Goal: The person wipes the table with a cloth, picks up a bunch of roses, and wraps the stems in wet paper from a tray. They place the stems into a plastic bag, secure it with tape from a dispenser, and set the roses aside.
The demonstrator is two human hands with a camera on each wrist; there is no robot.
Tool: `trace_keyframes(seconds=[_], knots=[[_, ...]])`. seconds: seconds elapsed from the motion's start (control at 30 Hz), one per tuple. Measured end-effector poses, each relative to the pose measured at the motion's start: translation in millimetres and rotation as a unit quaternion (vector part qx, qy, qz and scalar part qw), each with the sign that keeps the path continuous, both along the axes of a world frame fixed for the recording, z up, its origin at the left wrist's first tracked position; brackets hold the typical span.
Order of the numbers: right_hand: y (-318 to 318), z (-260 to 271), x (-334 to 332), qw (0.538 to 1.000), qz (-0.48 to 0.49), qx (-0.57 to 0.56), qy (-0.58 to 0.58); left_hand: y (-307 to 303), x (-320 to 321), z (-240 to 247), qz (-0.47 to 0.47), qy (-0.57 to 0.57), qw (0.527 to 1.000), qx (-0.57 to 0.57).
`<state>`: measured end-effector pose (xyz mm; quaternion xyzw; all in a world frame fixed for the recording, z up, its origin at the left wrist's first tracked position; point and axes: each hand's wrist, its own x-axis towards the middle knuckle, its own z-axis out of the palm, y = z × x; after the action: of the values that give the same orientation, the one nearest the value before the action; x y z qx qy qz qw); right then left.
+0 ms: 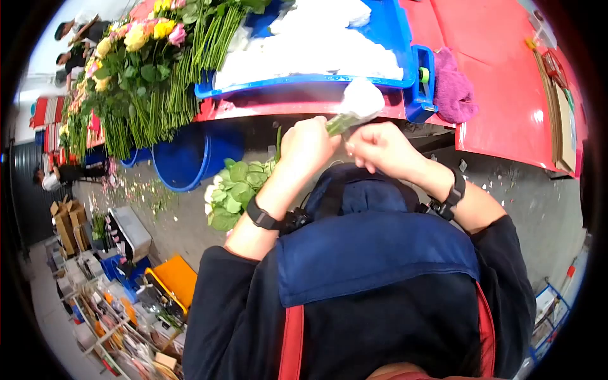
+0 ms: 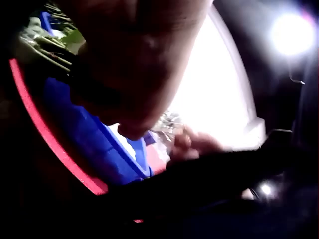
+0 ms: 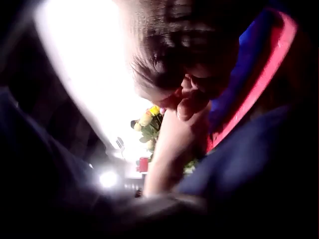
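Note:
In the head view my left hand (image 1: 307, 147) grips a bunch of roses by the stems. Its white-wrapped stem end (image 1: 362, 100) points up past the fingers toward the table. Below the left forearm hang the bunch's leaves and pale blooms (image 1: 237, 187). Close beside the wrapped stems is my right hand (image 1: 384, 150), its fingers curled and thumb near the index finger; no object shows clearly between them. Both wrist views are dark and blurred. In the left one, crinkled clear plastic (image 2: 167, 127) shows near the right hand's fingertips.
A blue tray (image 1: 310, 82) with white padding stands on the red table (image 1: 500, 95). Beside it are a blue tape dispenser (image 1: 421, 88) and a purple cloth (image 1: 453, 88). Piled roses (image 1: 142, 69) lie at the left, above a blue bucket (image 1: 183, 161). People (image 1: 76, 60) are farther off.

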<state>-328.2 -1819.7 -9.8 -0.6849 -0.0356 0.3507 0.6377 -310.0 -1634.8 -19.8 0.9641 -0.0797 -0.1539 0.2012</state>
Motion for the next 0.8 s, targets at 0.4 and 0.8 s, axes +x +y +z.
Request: trace_keyframes(seconds=[0.4,0.8], knots=[[-138.9,-17.2,-19.9,0.847,0.037,-0.42,-0.323,-183.0,11.2,36.7,-0.423,-0.177,0.858,0.232],[-626.6,-113.5,-78.5,0.596,-0.437,-0.644,-0.197,-382.1,21.5,-47.9,-0.481,-0.006,0.86,-0.171]])
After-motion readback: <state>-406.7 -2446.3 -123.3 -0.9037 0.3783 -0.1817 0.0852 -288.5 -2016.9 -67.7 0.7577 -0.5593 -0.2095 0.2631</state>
